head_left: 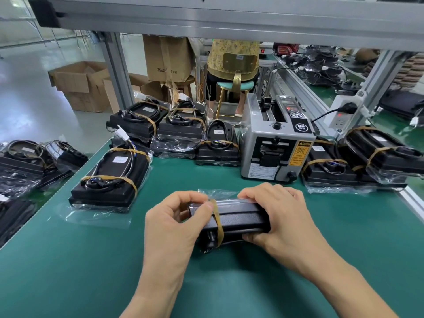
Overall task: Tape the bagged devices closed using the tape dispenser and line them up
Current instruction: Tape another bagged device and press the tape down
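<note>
- The green work table point(321, 237) fills most of the view, under a grey metal frame point(229, 17).
- Brown cardboard boxes point(82, 86) sit on the floor far back on the left.
- The grey tape dispenser point(276, 143) stands at the back of the table, right of the middle.
- A row of bagged devices point(179, 127) lies left of the dispenser, some stacked on each other. Each is black, in a clear bag, with brown tape strips across it.
- More bagged devices point(358, 164) lie just right of the dispenser.
- One bagged device point(114, 177) lies alone on the left, nearer than the row.
- The bagged device in hand point(238, 219) is in the middle of the table, close to the person, turned up on its side.
- The right hand point(280, 216) grips its right end, fingers curled over the top and thumb below.
- The left hand point(174, 223) pinches its left end, with the thumb pressing by the tape.
- A brown tape strip point(218, 221) wraps around this device near the left end.
</note>
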`<state>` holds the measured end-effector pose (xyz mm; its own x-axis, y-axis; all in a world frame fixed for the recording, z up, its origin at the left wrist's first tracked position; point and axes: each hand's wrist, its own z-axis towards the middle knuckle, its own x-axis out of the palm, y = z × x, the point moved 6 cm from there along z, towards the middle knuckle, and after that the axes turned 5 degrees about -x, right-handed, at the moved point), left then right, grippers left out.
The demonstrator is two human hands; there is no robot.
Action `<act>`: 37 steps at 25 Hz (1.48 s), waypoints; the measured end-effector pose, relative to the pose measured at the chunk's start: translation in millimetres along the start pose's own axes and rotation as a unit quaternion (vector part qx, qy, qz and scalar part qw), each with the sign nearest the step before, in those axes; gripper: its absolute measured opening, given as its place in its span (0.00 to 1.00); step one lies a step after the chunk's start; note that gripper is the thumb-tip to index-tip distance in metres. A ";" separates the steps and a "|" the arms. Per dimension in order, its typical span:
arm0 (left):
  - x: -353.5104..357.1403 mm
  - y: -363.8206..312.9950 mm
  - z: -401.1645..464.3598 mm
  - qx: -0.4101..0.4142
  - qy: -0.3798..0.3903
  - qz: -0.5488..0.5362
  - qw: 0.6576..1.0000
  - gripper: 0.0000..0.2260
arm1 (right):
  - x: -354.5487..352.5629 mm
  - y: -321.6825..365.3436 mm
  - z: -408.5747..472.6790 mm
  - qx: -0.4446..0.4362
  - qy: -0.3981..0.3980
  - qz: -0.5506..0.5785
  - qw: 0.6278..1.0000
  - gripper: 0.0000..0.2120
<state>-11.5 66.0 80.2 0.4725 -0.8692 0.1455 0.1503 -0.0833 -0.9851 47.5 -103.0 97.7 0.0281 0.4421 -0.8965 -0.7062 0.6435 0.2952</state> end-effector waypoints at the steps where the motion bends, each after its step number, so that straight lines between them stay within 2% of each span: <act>1: 0.1 0.4 -0.6 0.004 0.001 0.003 1.000 0.07 | -0.2 0.1 -0.3 -0.001 -0.001 0.001 1.000 0.27; 3: -1.8 3.3 -2.6 0.005 0.026 0.000 1.000 0.10 | -0.6 0.6 -1.7 -0.003 -0.003 0.005 1.000 0.26; 7: -5.3 8.9 -7.1 0.023 0.131 0.007 0.991 0.22 | -0.7 0.4 -0.2 -0.004 0.003 0.003 1.000 0.26; 10: -8.4 17.6 -6.3 0.028 0.156 -0.014 0.987 0.28 | 1.0 0.5 -0.6 -0.002 0.010 0.006 1.000 0.27; 15: -6.7 26.1 -3.6 0.051 0.187 -0.034 0.981 0.25 | -0.6 4.9 0.4 0.005 0.056 0.010 0.998 0.27; 17: -9.0 30.2 -1.8 0.066 0.170 -0.032 0.983 0.25 | -5.2 3.7 -0.4 0.010 0.090 0.106 0.990 0.30; 19: -10.8 32.9 -2.3 0.085 0.150 -0.025 0.985 0.27 | -13.9 -2.9 -1.2 0.029 0.085 0.243 0.966 0.32; 21: -13.7 33.8 -1.7 0.102 0.123 -0.026 0.987 0.27 | -25.4 -18.1 3.6 0.074 -0.016 0.331 0.941 0.24; 23: -17.2 35.3 1.5 0.110 0.092 -0.036 0.989 0.26 | -27.4 -47.2 9.0 0.190 -0.155 0.382 0.891 0.10; 25: -18.9 36.3 3.5 0.114 0.080 -0.037 0.990 0.26 | -16.6 -76.1 15.0 0.315 -0.219 0.388 0.838 0.05; 29: -18.9 34.6 0.5 0.135 0.085 -0.008 0.987 0.26 | -0.4 -110.7 32.8 0.428 -0.247 0.372 0.786 0.11; 32: -19.1 33.4 -0.9 0.138 0.083 0.000 0.987 0.27 | 3.3 -123.4 46.6 0.460 -0.265 0.360 0.768 0.12; 35: -17.4 29.1 -3.1 0.135 0.082 0.003 0.987 0.27 | 2.4 -126.6 56.6 0.476 -0.287 0.381 0.739 0.10; 37: -16.5 26.4 -5.0 0.130 0.082 -0.002 0.988 0.26 | -3.3 -114.8 58.4 0.469 -0.283 0.403 0.733 0.07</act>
<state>-19.6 75.7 51.3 0.3266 -0.9385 0.1119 0.3801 0.0220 -0.9247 169.8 -141.8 86.0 0.3458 0.9325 -0.1046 0.1353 0.0607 0.9889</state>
